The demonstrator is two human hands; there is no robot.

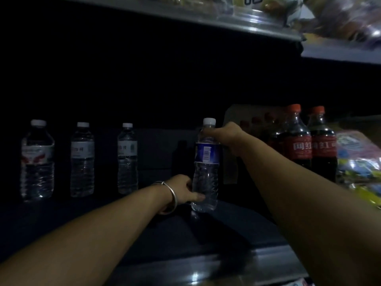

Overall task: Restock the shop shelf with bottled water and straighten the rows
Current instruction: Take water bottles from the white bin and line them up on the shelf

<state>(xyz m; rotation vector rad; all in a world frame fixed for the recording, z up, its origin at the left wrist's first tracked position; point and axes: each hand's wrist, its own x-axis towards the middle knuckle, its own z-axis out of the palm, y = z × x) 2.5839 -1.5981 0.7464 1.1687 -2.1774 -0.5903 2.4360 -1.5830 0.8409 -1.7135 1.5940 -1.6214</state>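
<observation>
Both my hands are on one clear plastic water bottle with a dark blue label and white cap, standing upright on the dark shelf board. My right hand is wrapped round its shoulder just under the cap, fingers curled on the far side. My left hand holds the lower ribbed part, thumb across the front near the base, other fingers hidden behind the bottle. Silver bangle on my left wrist.

The bottle sits about mid-shelf, base on or just above the board; I cannot tell which in this light. To its left, well apart from it and from each other, three more clear water bottles with white caps stand upright in a loose row: one with a white and red label far left, then two with pale labels. Just right of my right hand, dark cola bottles with red labels and orange-red caps are packed close together, with more caps behind them. A brown cardboard piece stands between the blue-label bottle and the colas.

Shelf recess is very dark, back wall barely visible. Metal front edge of the shelf catches a glint. Upper shelf edge is grey metal, blurred packaged goods on top. Colourful plastic packets at far right, blurred.
</observation>
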